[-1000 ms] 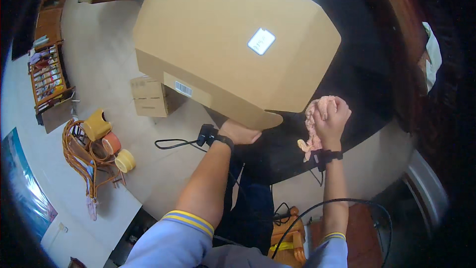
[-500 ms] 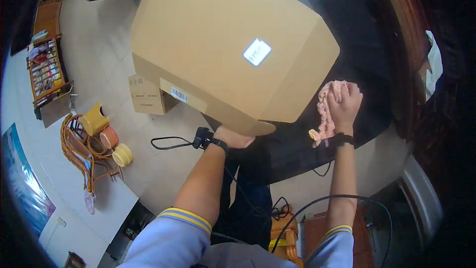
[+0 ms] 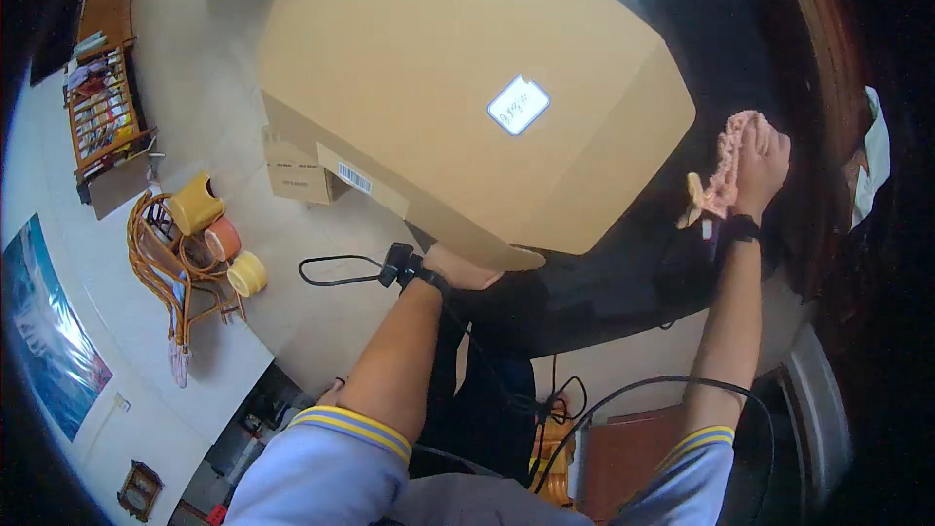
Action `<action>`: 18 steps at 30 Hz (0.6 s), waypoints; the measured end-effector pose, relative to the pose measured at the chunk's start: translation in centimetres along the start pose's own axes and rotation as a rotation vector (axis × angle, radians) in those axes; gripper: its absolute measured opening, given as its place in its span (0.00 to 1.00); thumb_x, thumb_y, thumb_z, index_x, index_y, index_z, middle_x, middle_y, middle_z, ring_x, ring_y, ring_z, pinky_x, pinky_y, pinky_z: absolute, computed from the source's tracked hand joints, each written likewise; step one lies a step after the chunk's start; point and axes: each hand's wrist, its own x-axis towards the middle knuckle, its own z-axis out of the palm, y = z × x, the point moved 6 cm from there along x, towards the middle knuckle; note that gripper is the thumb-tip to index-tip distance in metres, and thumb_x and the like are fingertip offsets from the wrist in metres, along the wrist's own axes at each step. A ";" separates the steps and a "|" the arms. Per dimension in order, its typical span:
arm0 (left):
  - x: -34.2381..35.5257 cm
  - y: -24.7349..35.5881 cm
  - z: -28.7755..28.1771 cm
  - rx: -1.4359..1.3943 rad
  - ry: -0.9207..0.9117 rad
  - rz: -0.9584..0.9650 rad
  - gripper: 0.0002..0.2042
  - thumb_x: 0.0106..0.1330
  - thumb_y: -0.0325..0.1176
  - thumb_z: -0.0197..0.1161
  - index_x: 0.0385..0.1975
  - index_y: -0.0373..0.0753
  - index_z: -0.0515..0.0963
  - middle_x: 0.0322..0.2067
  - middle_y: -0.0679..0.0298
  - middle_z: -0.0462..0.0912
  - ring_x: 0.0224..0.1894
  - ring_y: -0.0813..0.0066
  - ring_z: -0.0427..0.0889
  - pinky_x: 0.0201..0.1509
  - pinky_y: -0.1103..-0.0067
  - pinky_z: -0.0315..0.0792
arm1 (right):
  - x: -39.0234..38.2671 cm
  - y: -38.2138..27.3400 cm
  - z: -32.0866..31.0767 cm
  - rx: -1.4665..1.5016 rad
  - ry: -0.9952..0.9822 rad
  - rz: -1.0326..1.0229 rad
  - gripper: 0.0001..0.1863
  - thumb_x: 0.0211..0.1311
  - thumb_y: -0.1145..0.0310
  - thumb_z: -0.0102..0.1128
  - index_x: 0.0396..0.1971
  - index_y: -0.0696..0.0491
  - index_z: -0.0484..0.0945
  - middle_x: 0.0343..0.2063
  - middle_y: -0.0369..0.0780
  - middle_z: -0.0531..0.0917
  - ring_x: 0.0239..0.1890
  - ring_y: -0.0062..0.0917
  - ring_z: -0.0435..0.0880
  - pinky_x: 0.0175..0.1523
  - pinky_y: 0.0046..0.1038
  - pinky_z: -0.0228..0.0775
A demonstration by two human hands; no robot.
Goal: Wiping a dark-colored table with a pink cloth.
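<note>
A large cardboard box (image 3: 429, 68) fills the middle of the view, tilted, with a white label (image 3: 518, 105) on its face. My left hand (image 3: 463, 269) grips its lower edge; the fingers disappear behind the cardboard. Over on the right, my right hand (image 3: 763, 164) is closed around a crumpled pink cloth (image 3: 726, 180), whose end with a yellowish tag hangs down on the left of the hand. Beneath the cloth lies the glossy black tabletop (image 3: 623, 292).
A smaller carton (image 3: 297, 170) stands on the tiled floor behind the big box. At left are a rattan rack (image 3: 161, 263) with yellow and orange containers and a wooden shelf (image 3: 102, 127). A black cable (image 3: 662, 382) loops across my right arm. White paper (image 3: 872, 156) sits at far right.
My right hand has swept the pink cloth to the right and away from me over the black surface. The box, still in my left hand, has shifted slightly right in view.
</note>
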 end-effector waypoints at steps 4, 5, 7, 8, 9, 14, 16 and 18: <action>0.0 0.1 0.4 -0.009 -0.084 -0.008 0.23 0.66 0.51 0.48 0.59 0.51 0.69 0.60 0.63 0.71 0.64 0.60 0.67 0.68 0.66 0.59 | 2.2 1.6 0.6 0.007 0.011 -0.028 0.11 0.58 0.61 0.63 0.34 0.53 0.82 0.30 0.39 0.78 0.32 0.35 0.79 0.37 0.34 0.70; 0.0 0.5 -0.2 0.035 -0.067 0.016 0.24 0.67 0.51 0.48 0.60 0.51 0.68 0.61 0.63 0.70 0.64 0.60 0.67 0.68 0.66 0.59 | 2.5 2.1 0.7 0.013 0.002 -0.034 0.11 0.58 0.62 0.63 0.34 0.53 0.81 0.30 0.39 0.77 0.32 0.34 0.78 0.38 0.33 0.70; -0.2 0.7 -0.5 0.045 0.016 0.056 0.25 0.67 0.52 0.47 0.61 0.50 0.66 0.62 0.63 0.69 0.64 0.60 0.66 0.68 0.66 0.58 | 2.9 2.3 1.2 0.041 -0.052 -0.037 0.10 0.59 0.63 0.62 0.34 0.53 0.81 0.29 0.39 0.76 0.31 0.33 0.77 0.38 0.31 0.69; -0.6 0.4 -0.2 0.013 0.081 0.071 0.25 0.68 0.52 0.47 0.62 0.50 0.66 0.62 0.62 0.69 0.64 0.60 0.66 0.68 0.66 0.58 | 3.1 2.1 1.4 0.061 -0.077 -0.039 0.10 0.59 0.63 0.62 0.34 0.53 0.81 0.29 0.38 0.76 0.31 0.33 0.77 0.38 0.31 0.69; -0.9 0.3 -0.2 -0.019 0.147 0.086 0.26 0.68 0.53 0.47 0.62 0.50 0.65 0.62 0.62 0.68 0.65 0.60 0.66 0.68 0.66 0.58 | 3.2 1.7 1.4 0.151 -0.064 -0.082 0.09 0.60 0.65 0.62 0.32 0.55 0.79 0.27 0.39 0.74 0.30 0.33 0.76 0.38 0.30 0.68; -0.5 1.3 -1.5 0.063 0.078 0.052 0.26 0.67 0.50 0.48 0.63 0.49 0.65 0.63 0.62 0.67 0.66 0.60 0.64 0.69 0.66 0.57 | 5.0 2.5 1.5 0.168 -0.160 -0.220 0.11 0.61 0.67 0.60 0.26 0.59 0.73 0.25 0.42 0.71 0.29 0.35 0.73 0.36 0.31 0.66; -0.5 1.9 -2.6 0.010 0.114 0.044 0.25 0.66 0.48 0.48 0.63 0.50 0.65 0.63 0.62 0.67 0.66 0.60 0.64 0.70 0.66 0.57 | 5.7 2.4 1.3 0.182 -0.197 -0.254 0.11 0.61 0.68 0.59 0.26 0.60 0.73 0.25 0.42 0.71 0.28 0.37 0.72 0.36 0.32 0.65; -0.4 3.1 -4.8 -0.008 0.083 0.018 0.25 0.66 0.46 0.47 0.63 0.50 0.65 0.63 0.62 0.67 0.67 0.61 0.63 0.70 0.66 0.56 | 5.6 2.3 1.1 0.228 -0.192 -0.283 0.11 0.62 0.68 0.58 0.26 0.60 0.73 0.25 0.43 0.70 0.28 0.38 0.71 0.37 0.32 0.65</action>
